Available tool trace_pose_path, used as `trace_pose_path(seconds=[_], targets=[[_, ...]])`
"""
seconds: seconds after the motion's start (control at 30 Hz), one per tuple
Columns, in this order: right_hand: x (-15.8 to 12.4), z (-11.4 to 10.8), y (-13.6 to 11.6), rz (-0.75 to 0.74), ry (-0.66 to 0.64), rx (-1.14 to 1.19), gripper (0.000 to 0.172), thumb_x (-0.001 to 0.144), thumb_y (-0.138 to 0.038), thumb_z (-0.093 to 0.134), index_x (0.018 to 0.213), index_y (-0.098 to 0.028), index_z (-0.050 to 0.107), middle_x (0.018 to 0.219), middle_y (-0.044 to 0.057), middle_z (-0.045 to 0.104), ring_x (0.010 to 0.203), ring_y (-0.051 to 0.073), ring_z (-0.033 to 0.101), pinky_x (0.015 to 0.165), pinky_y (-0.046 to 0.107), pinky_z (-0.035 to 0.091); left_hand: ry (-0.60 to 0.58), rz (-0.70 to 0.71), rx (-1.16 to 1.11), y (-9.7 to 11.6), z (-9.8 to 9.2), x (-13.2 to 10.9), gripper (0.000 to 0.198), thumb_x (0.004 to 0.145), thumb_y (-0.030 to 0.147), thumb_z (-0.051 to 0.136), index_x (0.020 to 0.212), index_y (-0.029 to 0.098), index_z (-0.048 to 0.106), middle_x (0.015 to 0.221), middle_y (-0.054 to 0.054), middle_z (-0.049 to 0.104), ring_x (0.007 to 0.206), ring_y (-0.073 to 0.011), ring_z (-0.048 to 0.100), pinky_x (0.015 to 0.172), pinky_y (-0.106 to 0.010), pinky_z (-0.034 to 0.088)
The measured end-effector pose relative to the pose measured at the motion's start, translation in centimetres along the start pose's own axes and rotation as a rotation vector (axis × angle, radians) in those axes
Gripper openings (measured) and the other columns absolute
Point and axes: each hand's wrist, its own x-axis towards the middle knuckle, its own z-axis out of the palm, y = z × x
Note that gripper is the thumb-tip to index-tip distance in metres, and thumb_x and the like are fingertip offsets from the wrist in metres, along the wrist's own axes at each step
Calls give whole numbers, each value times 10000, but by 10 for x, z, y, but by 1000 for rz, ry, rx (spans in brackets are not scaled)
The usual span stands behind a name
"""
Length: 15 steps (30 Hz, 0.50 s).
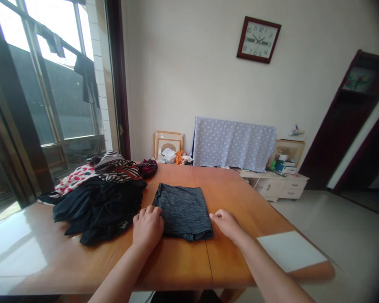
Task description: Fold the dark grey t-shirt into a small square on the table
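A dark grey heathered garment (185,212) lies flat in a squarish shape on the wooden table in front of me; its exact kind is unclear. At its left edge, my left hand (148,227) is closed with curled fingers, gripping the cloth. My right hand (225,223) pinches the opposite edge between thumb and fingers. The lower edge of the garment is a little uneven and bunched. Left of my left hand rests a heap of black clothes (104,206), with a red-and-white patterned cloth (76,180) and a striped cloth (113,164) on top.
The glossy wooden table (233,256) spans the foreground, with a white sheet (292,251) at its right corner. Beyond it stand a low white cabinet (271,187) and something draped in a blue dotted cloth (233,143). A window (60,92) is at left.
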Motion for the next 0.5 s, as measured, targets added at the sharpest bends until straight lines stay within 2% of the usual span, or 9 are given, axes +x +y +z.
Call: trace_pose_path(seconds=[0.07, 0.13, 0.2, 0.3, 0.4, 0.5], targets=[[9, 1, 0, 71, -31, 71, 319, 844, -485, 607, 716, -197, 555, 641, -16, 591, 583, 120, 510, 529, 209, 333, 1, 150, -89, 17, -3, -7, 251, 916, 277, 440, 1065, 259, 641, 1100, -81, 624, 1100, -265, 516, 915, -379, 354], [19, 2, -3, 141, -76, 134, 303, 854, -480, 590, 745, -199, 556, 631, -20, 590, 535, 110, 499, 488, 203, 323, -45, 310, -201, 38, -4, -13, 222, 901, 277, 480, 1047, 266, 646, 1058, -68, 628, 1050, -251, 537, 894, -353, 365], [30, 4, -8, 179, -100, 161, 293, 864, -476, 573, 765, -201, 554, 623, -19, 594, 485, 101, 485, 452, 200, 313, -83, 403, -293, 60, 0, -19, 211, 862, 312, 557, 1047, 267, 649, 1060, -72, 623, 1032, -258, 547, 885, -349, 376], [50, 7, -12, 215, -103, 164, 272, 858, -447, 584, 750, -200, 543, 604, -12, 589, 442, 95, 478, 408, 197, 278, -112, 441, -356, 89, 13, -22, 323, 757, 430, 690, 1028, 260, 653, 1023, -87, 614, 990, -292, 551, 849, -376, 394], [72, 8, -14, 247, -98, 146, 261, 844, -422, 605, 729, -198, 538, 587, -5, 585, 433, 97, 499, 390, 192, 262, -135, 430, -332, 108, 28, -20, 422, 635, 507, 771, 940, 244, 645, 1037, -103, 605, 996, -328, 540, 854, -418, 402], [97, 12, -13, 273, -95, 102, 265, 838, -420, 607, 709, -199, 539, 553, -3, 577, 417, 104, 500, 391, 196, 287, -159, 395, -253, 118, 39, -14, 426, 654, 533, 729, 935, 228, 629, 1057, -109, 597, 1019, -340, 524, 875, -455, 408]])
